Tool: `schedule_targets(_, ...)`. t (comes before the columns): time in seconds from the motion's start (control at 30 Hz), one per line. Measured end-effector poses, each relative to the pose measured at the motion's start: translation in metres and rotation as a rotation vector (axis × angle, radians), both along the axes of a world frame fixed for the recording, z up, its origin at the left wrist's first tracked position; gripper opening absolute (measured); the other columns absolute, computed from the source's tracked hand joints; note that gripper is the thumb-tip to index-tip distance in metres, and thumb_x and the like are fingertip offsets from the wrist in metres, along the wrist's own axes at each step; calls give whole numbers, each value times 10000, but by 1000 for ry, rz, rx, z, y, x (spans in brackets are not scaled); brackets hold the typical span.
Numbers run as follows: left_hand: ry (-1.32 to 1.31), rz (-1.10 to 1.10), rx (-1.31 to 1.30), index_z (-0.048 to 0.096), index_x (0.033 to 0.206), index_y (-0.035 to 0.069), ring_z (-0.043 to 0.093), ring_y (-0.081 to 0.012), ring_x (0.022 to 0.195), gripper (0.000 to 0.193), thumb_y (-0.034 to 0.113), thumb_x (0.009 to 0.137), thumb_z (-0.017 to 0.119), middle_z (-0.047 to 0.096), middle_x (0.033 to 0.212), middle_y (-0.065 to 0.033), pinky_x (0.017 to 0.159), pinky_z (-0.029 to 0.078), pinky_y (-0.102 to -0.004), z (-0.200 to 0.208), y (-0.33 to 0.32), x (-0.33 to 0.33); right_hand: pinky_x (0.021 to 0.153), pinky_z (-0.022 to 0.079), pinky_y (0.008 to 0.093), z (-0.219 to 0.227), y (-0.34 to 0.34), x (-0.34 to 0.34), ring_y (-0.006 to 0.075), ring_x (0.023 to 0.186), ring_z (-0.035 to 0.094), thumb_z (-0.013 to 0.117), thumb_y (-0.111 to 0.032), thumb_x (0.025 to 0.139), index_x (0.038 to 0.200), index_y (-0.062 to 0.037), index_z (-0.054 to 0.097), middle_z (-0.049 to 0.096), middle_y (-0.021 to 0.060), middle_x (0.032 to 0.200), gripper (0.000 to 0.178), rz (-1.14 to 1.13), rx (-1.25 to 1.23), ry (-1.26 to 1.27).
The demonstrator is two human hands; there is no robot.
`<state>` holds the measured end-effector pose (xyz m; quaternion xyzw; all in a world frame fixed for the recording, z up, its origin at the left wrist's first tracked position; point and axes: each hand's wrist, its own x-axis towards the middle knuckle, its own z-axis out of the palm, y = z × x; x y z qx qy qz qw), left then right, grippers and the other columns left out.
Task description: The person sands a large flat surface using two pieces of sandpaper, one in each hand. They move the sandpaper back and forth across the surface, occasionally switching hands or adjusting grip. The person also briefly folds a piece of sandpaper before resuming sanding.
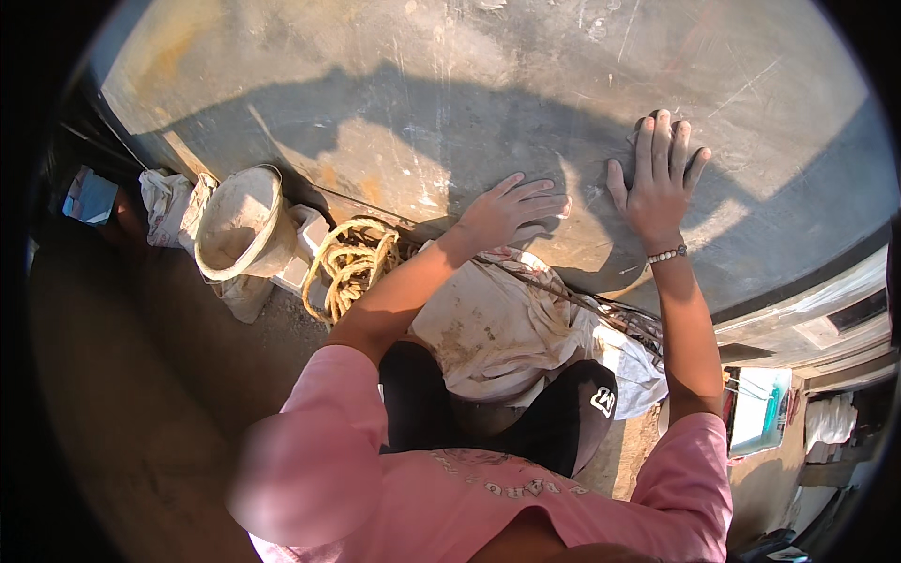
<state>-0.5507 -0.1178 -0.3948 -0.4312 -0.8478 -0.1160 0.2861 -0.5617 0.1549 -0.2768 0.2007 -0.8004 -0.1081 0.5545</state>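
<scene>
Both of my hands rest against a large grey, scratched surface [526, 103] that fills the upper part of the head view. My left hand [511, 208] lies near its lower edge, fingers stretched to the right and a little apart, holding nothing. Higher up and to the right, my right hand [659, 178] is pressed flat with its fingers spread upward, dusty at the tips. A beaded bracelet [667, 254] circles the right wrist. My shadow falls across the grey surface around both hands.
Below the surface lies a stained whitish sack [493, 324]. Coiled yellow rope [352, 267] sits left of it, beside a dirty white bucket [246, 223]. Further left stand pale bags [167, 202]. A glass-like box with a teal item [762, 408] stands at the right.
</scene>
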Motion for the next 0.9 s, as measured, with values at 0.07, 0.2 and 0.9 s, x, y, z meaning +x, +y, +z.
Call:
schedule_targets(0.07,123,133,8,452,1609,222,356,-393,1545,758,541,960,679,425,1682,-13,1209,300,-671,4,-4,-5,1285,97,651,19,5,6,384,1559,376,627,-493,962,1556,-54,523,503,151,1629,746,144,180,-3)
schedule_targets(0.2,377,640,299,525,1553,210,380,-332,1530,719,558,944,685,469,1645,-27,1205,334,-642,20,4,-13,1298,117,625,49,6,15,372,1550,387,653,-514,950,1539,-63,543,500,146,1626,750,-165,-364,95)
schedule_targets(0.9,193,384,133,522,1563,186,351,-443,1534,693,543,984,651,443,1666,-23,1190,263,-753,-4,34,13,1281,119,644,57,-6,16,337,1566,364,610,-649,977,1581,-156,522,473,44,1668,785,9,17,47)
